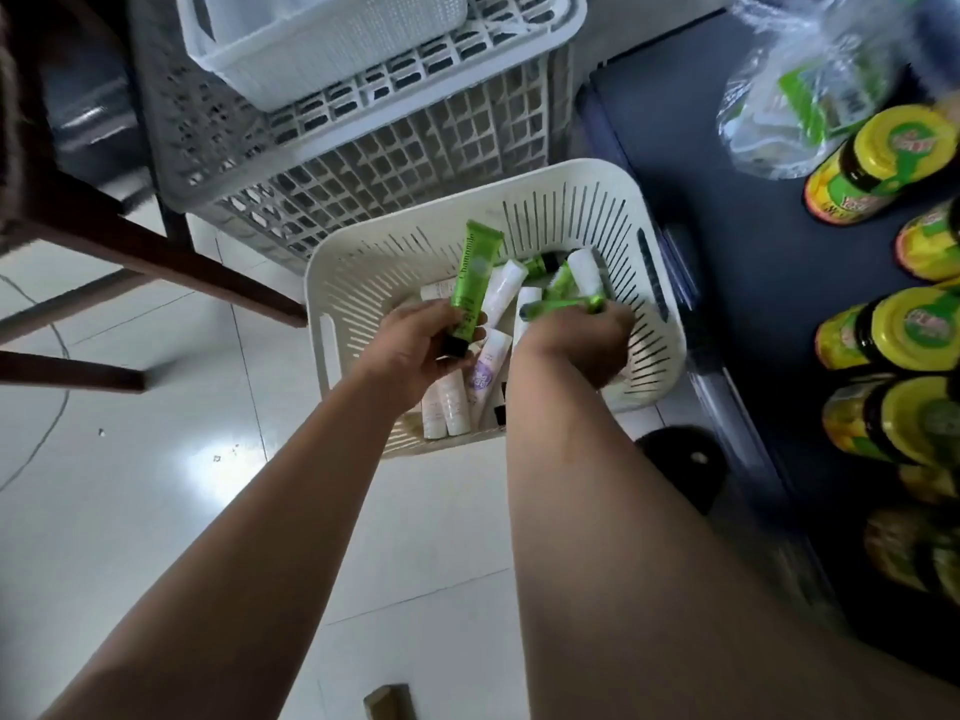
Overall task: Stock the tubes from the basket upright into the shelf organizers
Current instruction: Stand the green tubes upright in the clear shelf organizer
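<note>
A cream slotted basket (582, 200) stands on the white floor and holds several white and green tubes (498, 293). My left hand (415, 345) grips a green tube (475, 275) with a black cap, its crimped end pointing up, above the basket's left side. My right hand (576, 340) reaches into the basket and holds another green tube (563, 305) lying sideways across its fingers. More white tubes (449, 407) lie at the basket's near edge, partly hidden by my forearms.
A grey crate (363, 163) with a white bin (322, 39) on top stands behind the basket. Dark wooden furniture legs (156, 262) are at left. At right, a dark blue shelf (753, 200) carries yellow-lidded jars (883, 153) and a plastic bag (810, 80).
</note>
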